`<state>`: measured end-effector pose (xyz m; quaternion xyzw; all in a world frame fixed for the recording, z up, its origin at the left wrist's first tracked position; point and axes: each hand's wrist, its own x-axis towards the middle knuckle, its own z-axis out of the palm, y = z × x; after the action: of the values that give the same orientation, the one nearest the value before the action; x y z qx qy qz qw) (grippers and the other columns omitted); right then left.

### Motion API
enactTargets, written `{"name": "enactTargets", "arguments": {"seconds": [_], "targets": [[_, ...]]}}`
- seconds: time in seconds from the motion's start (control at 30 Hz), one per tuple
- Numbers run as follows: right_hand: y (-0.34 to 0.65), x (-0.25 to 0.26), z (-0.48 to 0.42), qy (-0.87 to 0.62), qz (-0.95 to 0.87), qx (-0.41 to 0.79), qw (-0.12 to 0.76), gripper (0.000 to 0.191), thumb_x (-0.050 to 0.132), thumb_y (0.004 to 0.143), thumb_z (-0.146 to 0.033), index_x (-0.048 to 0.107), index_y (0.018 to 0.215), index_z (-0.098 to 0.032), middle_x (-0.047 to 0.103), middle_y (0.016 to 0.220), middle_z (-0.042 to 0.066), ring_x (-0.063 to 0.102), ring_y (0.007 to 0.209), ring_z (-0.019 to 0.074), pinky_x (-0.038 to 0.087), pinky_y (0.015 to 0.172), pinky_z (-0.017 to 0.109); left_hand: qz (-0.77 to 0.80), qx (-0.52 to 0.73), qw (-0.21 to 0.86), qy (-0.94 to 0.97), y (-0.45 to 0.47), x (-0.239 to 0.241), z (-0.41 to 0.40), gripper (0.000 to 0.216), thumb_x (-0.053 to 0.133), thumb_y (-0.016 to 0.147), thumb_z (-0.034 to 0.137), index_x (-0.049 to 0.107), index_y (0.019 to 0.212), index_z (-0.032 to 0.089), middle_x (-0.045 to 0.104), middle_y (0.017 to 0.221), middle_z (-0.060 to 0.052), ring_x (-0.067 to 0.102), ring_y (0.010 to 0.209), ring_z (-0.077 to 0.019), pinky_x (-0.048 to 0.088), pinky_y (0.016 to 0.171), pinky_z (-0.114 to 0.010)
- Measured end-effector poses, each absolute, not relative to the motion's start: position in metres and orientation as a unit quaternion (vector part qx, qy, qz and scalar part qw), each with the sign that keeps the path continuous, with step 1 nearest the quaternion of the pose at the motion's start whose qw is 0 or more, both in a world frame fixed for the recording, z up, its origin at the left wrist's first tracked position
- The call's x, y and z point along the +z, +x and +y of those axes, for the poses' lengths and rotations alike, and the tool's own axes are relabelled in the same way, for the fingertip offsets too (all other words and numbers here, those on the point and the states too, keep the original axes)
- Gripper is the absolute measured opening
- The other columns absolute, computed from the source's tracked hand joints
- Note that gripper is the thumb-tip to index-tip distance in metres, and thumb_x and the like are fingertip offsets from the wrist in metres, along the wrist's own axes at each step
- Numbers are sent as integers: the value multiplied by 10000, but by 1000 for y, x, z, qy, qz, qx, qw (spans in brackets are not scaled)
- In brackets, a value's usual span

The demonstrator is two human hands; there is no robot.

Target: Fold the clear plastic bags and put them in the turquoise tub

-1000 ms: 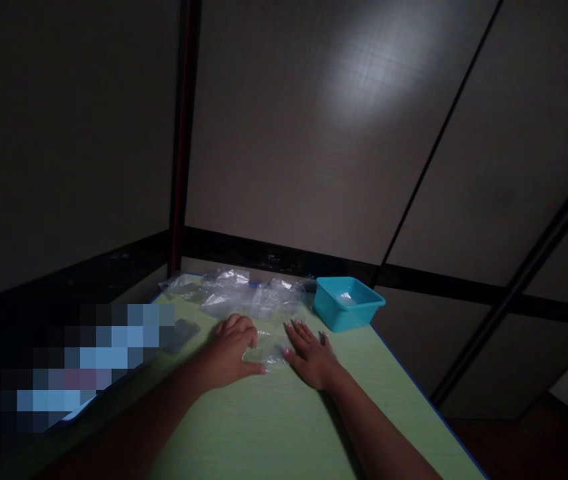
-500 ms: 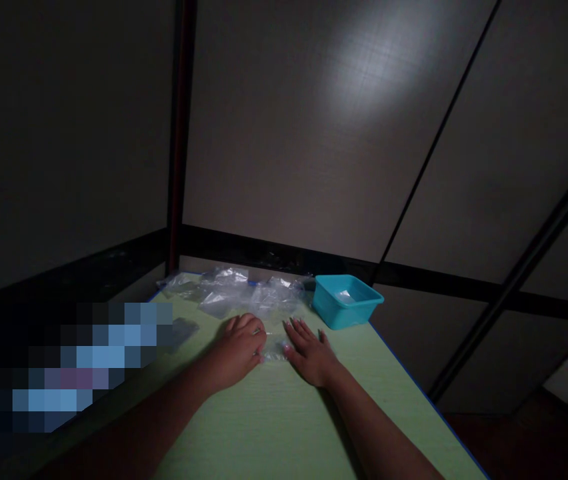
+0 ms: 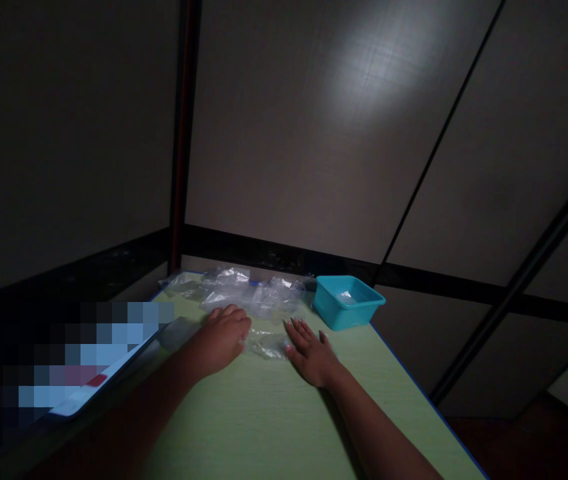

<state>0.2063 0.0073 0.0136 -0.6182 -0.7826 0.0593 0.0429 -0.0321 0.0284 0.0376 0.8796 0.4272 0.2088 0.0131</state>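
A clear plastic bag (image 3: pixel 268 345) lies on the pale green tabletop (image 3: pixel 244 420) between my hands. My left hand (image 3: pixel 224 339) is closed at the bag's left end, fingers curled inward, and seems to grip its edge; the fingertips are partly hidden. Flat on the table at the bag's right end, my right hand (image 3: pixel 311 353) has its fingers stretched out, with the thumb side touching the plastic. Beyond both hands, several crumpled clear bags (image 3: pixel 234 291) are spread along the far edge.
A turquoise plastic basin (image 3: pixel 348 310) stands at the far right corner, with something clear inside. On the left, a lit screen (image 3: pixel 84 393), partly pixelated, leans near the table's edge. Dark-framed wall panels (image 3: pixel 289 147) rise behind the table.
My left hand has moved left, away from my right hand, and more of the bag now shows stretched between them. My right hand has stayed in place.
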Motion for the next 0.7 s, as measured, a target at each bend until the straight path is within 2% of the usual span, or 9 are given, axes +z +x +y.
{"name": "enactTargets", "arguments": {"seconds": [0.27,0.37,0.53,0.7], "targets": [[208,12,9,-616,-784,55,44,555,129,863,-547,23,1362,-330,26,1441,-24,7,1314,174,73,1011,495,428,198,120,873,-43,38,31,128,614,600,218,560,715,212,543,895,-9,440,942,-201,333,798,-276],[208,10,9,-612,-787,58,52,555,128,861,-551,24,1361,-334,33,1441,-21,17,1314,173,75,1007,504,416,188,128,881,-44,37,31,119,592,584,161,568,689,212,547,871,-2,448,917,-192,336,786,-264],[208,10,9,-613,-787,54,49,556,151,862,-542,24,1361,-332,34,1441,-17,24,1314,177,77,1006,509,395,172,143,891,-46,36,31,256,460,567,46,561,720,226,547,850,15,455,918,-177,337,784,-260],[206,12,8,-619,-783,55,39,552,154,866,-531,24,1362,-326,27,1441,-23,15,1314,177,73,1012,496,403,183,143,885,-45,32,35,200,466,579,73,562,684,213,560,824,9,464,900,-177,342,772,-255]]}}
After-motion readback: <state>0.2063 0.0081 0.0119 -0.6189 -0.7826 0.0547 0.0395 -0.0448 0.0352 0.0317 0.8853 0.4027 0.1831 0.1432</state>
